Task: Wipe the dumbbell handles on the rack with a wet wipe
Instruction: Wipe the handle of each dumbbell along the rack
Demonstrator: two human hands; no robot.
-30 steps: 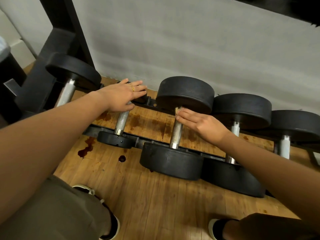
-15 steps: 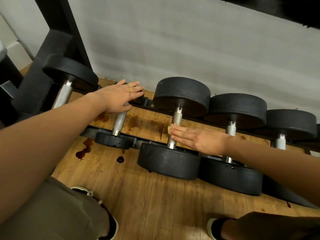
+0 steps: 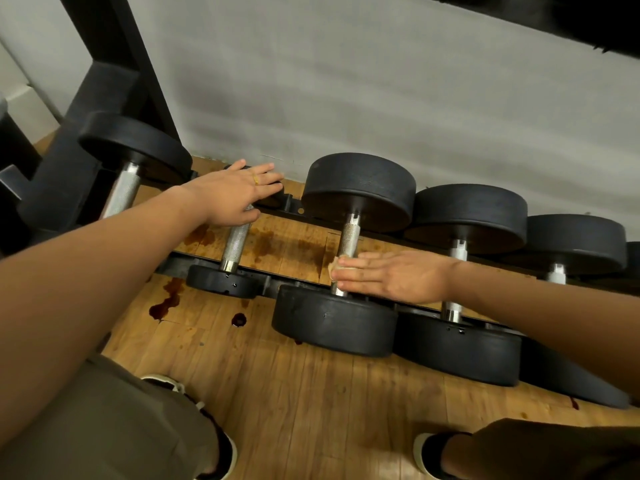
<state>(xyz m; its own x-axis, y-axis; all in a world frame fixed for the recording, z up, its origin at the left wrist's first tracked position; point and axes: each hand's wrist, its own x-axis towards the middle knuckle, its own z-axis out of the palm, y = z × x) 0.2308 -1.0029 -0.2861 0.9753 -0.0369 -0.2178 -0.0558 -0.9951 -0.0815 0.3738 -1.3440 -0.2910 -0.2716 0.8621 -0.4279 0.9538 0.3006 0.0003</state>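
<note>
We wear a thin gold ring [image 3: 256, 179] on one finger of our left hand [image 3: 232, 195]. Our left forearm [image 3: 104, 271] and right forearm [image 3: 536, 306] are bare. Olive-khaki cloth [image 3: 104, 427] covers our left leg, and darker, shadowed cloth [image 3: 554, 452] covers our right knee. Our left shoe [image 3: 223, 455] is dark with a pale sole, and our right shoe [image 3: 427, 455] matches it.

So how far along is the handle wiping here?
Done: no handle reads as wiped, so I cannot tell. In hand: the right hand presses the wipe with flat fingers on the middle dumbbell handle, near its front head; the left hand rests on the small dumbbell. Left, probably: the two handles further right.
</note>
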